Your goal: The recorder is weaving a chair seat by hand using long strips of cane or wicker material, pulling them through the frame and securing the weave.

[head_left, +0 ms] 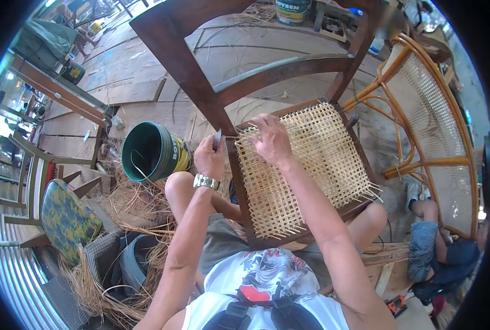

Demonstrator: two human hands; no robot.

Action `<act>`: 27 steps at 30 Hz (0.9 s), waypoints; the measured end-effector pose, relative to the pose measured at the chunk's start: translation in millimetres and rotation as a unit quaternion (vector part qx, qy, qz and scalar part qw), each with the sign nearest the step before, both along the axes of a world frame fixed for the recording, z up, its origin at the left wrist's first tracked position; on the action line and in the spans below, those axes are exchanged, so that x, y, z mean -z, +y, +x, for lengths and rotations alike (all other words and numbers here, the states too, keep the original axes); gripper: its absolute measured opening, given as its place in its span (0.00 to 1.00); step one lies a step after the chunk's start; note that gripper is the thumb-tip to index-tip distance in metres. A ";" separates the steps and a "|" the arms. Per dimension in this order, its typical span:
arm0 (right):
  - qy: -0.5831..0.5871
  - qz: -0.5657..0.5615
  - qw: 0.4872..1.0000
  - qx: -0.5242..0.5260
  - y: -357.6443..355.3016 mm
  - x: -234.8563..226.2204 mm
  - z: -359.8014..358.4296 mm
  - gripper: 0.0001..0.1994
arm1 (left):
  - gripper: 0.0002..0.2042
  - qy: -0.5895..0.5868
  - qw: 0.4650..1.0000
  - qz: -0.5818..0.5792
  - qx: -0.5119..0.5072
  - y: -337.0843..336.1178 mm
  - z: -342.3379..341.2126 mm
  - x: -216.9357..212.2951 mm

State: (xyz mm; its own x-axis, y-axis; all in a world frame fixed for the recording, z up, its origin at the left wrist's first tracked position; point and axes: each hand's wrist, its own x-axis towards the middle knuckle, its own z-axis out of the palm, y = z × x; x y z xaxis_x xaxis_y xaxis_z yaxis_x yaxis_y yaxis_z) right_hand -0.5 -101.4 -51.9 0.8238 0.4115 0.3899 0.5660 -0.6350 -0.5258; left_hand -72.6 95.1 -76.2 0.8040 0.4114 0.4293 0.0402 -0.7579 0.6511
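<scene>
A dark wooden chair [190, 71] lies tilted across my knees, its seat filled with pale woven cane [311, 165]. My left hand [209, 157], with a metal watch on the wrist, is closed on a small blade-like tool at the seat's left rail. My right hand [271, 140] presses on the cane weave near the upper left corner of the seat, fingers gripping strands there. Loose cane ends stick out along the seat's right and lower edges.
A green bucket [151, 151] stands left of my knee, with a heap of cane scraps [135, 209] below it. A cushioned chair [66, 217] is at the left. A rattan chair [432, 110] stands at the right, with another person [432, 247] sitting beside it.
</scene>
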 end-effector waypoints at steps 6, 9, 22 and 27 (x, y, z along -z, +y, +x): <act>-0.043 -0.082 0.987 -0.130 2.7 36.6 47.8 0.19 | 0.07 -0.008 0.993 0.048 0.108 -44.4 8.2 -23.9; -0.164 -0.093 0.977 -0.098 17.2 54.4 48.7 0.10 | 0.04 -0.020 0.988 0.082 0.129 -35.4 23.9 -17.5; 0.037 -0.167 0.983 0.062 18.3 44.7 6.7 0.18 | 0.11 -0.005 0.943 -0.092 0.320 -105.3 9.1 -104.2; 0.060 -0.033 0.991 0.116 -84.6 17.0 -75.8 0.36 | 0.17 0.061 0.931 0.020 0.360 -95.2 2.6 -67.3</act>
State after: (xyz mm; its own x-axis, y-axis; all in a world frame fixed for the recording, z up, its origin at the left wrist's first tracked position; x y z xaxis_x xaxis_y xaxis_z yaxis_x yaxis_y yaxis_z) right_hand -76.3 -186.0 -68.9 0.9383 0.2266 0.2611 0.3359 -0.7760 -0.5338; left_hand -70.0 -0.1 -8.8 0.9086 -0.2670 0.3210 -0.4162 -0.6408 0.6451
